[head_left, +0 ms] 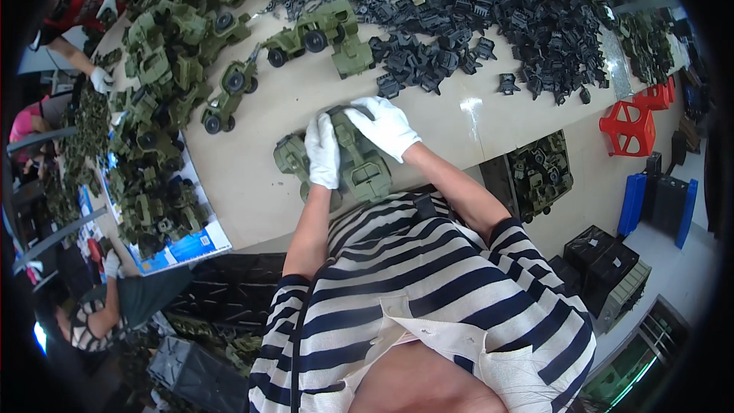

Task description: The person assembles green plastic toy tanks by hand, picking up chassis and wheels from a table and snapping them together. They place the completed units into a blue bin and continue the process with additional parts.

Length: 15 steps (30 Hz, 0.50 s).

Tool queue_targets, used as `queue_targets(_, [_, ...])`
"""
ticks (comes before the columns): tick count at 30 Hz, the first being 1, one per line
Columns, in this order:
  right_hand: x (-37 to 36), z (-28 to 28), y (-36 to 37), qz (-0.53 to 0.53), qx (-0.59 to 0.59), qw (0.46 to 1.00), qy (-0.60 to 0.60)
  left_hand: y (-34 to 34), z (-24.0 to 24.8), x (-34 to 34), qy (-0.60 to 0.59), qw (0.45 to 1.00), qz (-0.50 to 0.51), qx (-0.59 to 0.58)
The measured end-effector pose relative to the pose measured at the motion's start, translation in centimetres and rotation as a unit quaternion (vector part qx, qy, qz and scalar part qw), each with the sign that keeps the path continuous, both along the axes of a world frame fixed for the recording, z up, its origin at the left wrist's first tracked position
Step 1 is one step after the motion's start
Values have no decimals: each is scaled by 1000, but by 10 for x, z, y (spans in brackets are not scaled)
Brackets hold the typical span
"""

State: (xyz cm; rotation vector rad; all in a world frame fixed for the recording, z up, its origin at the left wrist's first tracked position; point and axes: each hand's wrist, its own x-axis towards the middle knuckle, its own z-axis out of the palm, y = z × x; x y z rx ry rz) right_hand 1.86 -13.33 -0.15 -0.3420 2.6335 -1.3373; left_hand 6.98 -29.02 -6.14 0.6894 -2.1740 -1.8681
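Note:
At the table's near edge, an olive-green toy military vehicle [368, 177] lies between my two white-gloved hands. My left hand [323, 154] presses on its left side, fingers close together. From the upper right my right hand [384, 128] grips its far end, and the fingers cover part of it. Just left of my left hand sits another green toy vehicle part [290, 157], partly hidden by the glove. A green toy jeep with black wheels [231, 90] stands further left. Beyond my hands lie more green toy vehicles [325, 34].
Black plastic parts [489, 23] are heaped across the far right of the table [264, 206]. Green vehicles [157, 69] pile up on the left. Red stools [628, 128] and black crates [600, 256] stand right. Co-workers' gloved hands [101, 79] show at the left.

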Motion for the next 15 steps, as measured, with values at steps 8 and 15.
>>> queue_targets(8, [-27, -24, 89, -183, -4, 980, 83, -49, 89, -123, 54, 863, -116, -488])
queue_targets(15, [-71, 12, 118, -184, 218, 959, -2, -84, 89, -203, -51, 803, -304, -510])
